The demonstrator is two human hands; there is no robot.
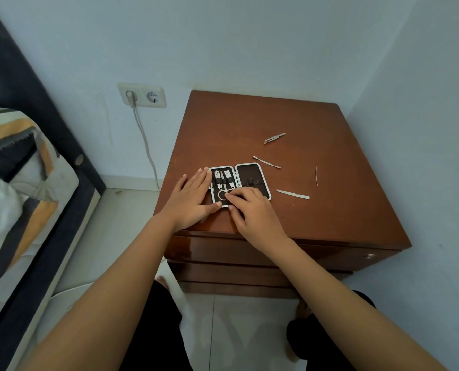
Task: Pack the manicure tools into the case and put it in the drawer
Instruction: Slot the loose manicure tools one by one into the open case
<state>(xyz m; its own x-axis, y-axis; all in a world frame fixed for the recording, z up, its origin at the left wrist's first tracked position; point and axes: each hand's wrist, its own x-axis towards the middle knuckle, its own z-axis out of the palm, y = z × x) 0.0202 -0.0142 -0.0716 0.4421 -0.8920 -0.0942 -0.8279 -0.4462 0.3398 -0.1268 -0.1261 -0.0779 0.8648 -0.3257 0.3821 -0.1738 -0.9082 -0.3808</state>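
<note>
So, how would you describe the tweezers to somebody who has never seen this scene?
Look at the brown nightstand, behind the open manicure case. Of the four loose metal tools there, the tweezers lie farthest back; only they split into two prongs.

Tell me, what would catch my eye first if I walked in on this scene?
Probably the open manicure case near the front of the brown nightstand, with the left hand flat beside it and the right hand pressing at its lower middle. Next, the loose metal tools scattered to the right: tweezers farthest back, a thin pusher, and a nail file nearest the case.
</note>
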